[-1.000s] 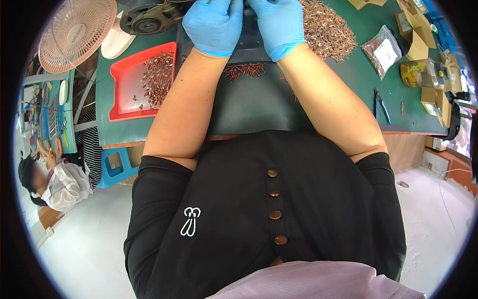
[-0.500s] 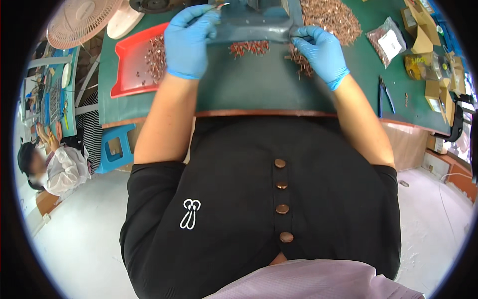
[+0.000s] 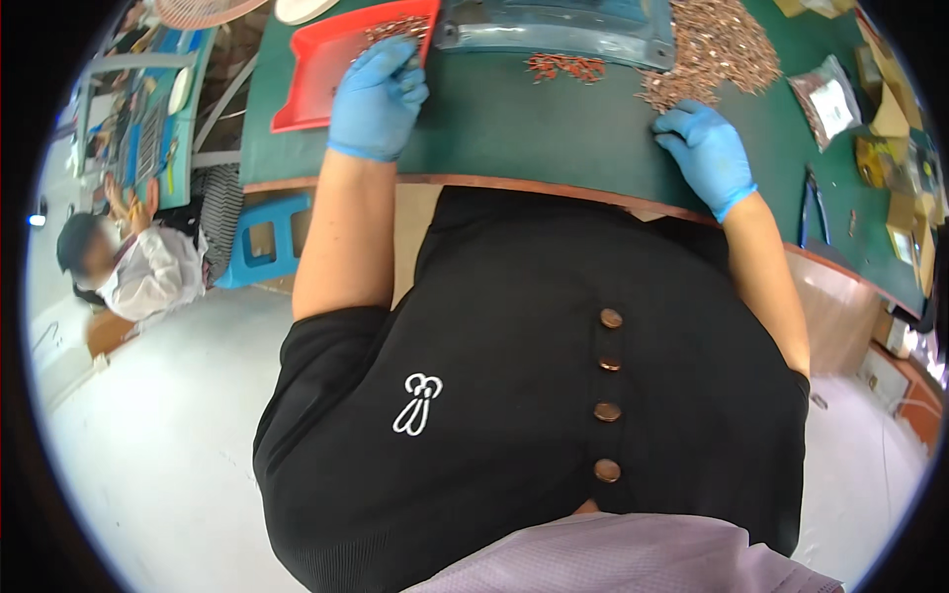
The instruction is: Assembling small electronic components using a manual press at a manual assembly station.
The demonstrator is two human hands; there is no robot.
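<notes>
On the green counter [image 3: 514, 128], the left hand [image 3: 376, 99] in a blue glove rests at the near right corner of the red tray [image 3: 316, 69], fingers curled over small copper parts; whether they pinch any, I cannot tell. Further right, the right hand [image 3: 707, 148] lies flat, fingers spread and holding nothing, touching the near edge of the copper parts heap [image 3: 712, 49].

A: Blue disposable gloves on both, left hand [image 3: 376, 99] and right hand [image 3: 704, 153], cuffs ending at the wrists just behind the fingers.

B: Forearms bare. Further back, a black short-sleeved top [image 3: 534, 395].

A: Four round brown buttons [image 3: 607, 393] down its front, and a small white looped emblem [image 3: 419, 403] beside them.
</notes>
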